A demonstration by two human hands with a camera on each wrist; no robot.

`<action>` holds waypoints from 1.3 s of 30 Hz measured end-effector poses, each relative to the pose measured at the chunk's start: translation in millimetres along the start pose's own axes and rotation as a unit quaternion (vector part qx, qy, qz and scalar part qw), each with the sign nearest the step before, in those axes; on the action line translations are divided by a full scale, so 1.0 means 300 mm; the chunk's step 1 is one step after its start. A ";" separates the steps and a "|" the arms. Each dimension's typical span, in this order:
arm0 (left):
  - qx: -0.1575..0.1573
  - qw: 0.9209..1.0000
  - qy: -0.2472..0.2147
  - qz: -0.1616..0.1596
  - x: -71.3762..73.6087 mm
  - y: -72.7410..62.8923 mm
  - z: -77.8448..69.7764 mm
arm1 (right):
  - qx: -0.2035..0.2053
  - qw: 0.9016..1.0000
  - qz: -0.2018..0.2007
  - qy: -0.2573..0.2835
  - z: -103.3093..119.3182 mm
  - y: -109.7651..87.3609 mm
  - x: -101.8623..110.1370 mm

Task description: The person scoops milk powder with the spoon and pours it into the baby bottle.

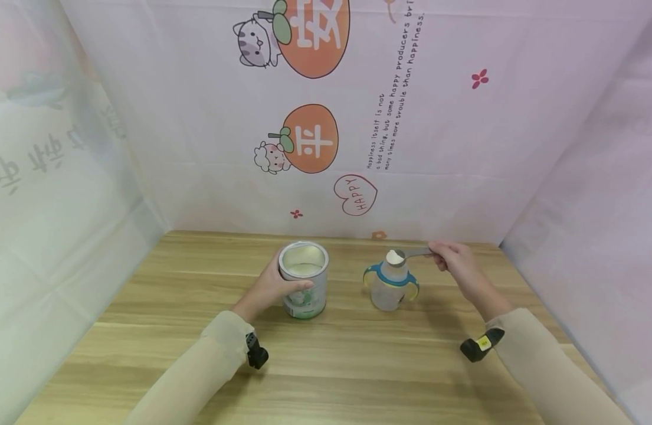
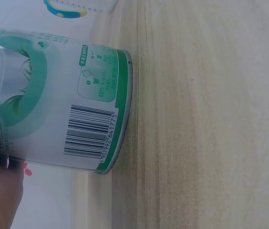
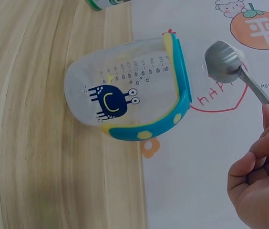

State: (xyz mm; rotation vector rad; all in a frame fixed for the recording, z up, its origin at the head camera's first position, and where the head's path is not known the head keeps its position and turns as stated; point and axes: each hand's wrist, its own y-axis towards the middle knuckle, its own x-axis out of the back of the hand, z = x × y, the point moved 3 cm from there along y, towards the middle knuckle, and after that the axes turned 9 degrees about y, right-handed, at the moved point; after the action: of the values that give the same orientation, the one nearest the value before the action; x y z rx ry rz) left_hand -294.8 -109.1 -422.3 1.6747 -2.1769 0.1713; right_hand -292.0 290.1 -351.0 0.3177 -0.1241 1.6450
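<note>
My left hand (image 1: pixel 277 284) grips a white and green milk powder can (image 1: pixel 307 298) that stands on the table, its top off and pale powder inside. The can's barcode side (image 2: pixel 89 131) faces the left wrist camera. In my right hand (image 1: pixel 455 260) is a metal spoon (image 3: pixel 222 62), pinched by its handle. White powder (image 1: pixel 394 257) heaps in the spoon's bowl, which is over the mouth of a clear baby bottle (image 1: pixel 387 292). The bottle stands upright with a blue and yellow two-handled collar (image 3: pixel 160 129) and a dark crab picture on its side.
Under everything is a wood-grain table (image 1: pixel 326 366). Behind it rises a white printed cloth (image 1: pixel 442 136) with orange fruit pictures, and further cloth walls stand at left and right. The can and bottle are a short gap apart.
</note>
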 end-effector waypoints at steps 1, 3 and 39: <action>-0.001 1.000 0.002 -0.001 0.000 0.001 0.001 | 0.001 1.000 -0.002 -0.004 -0.004 -0.001 0.003; -0.002 1.000 0.004 -0.003 0.000 0.003 0.002 | 0.005 1.000 -0.005 -0.010 -0.010 -0.003 0.008; 0.001 1.000 0.011 -0.006 -0.001 0.008 0.012 | 0.081 0.986 -0.026 -0.142 -0.014 -0.024 -0.033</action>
State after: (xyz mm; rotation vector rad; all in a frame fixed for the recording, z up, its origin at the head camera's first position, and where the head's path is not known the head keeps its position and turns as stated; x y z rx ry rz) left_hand -297.8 -109.4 -425.2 1.6796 -2.1516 0.1879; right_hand -284.6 282.5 -358.5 0.6748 -0.1966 1.5544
